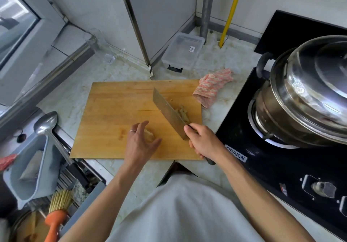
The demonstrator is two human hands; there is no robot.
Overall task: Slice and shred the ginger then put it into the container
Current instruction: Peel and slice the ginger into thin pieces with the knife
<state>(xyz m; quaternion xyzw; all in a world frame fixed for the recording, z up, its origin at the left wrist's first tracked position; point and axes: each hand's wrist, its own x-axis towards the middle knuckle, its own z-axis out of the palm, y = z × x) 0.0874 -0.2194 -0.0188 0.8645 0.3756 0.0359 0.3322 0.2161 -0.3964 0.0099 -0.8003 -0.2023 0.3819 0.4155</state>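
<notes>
the left hand (138, 144) curls over a ginger piece (149, 135) on the board (112, 121), fingers arched, holding it down. the right hand (203, 142) grips the knife (169, 114), blade angled away over cut ginger strips (181, 110). beyond lie a cloth (212, 88) and the lidded container (182, 51) on the marble counter (65, 95); a pot (308, 95) sits on the stove at right.
</notes>
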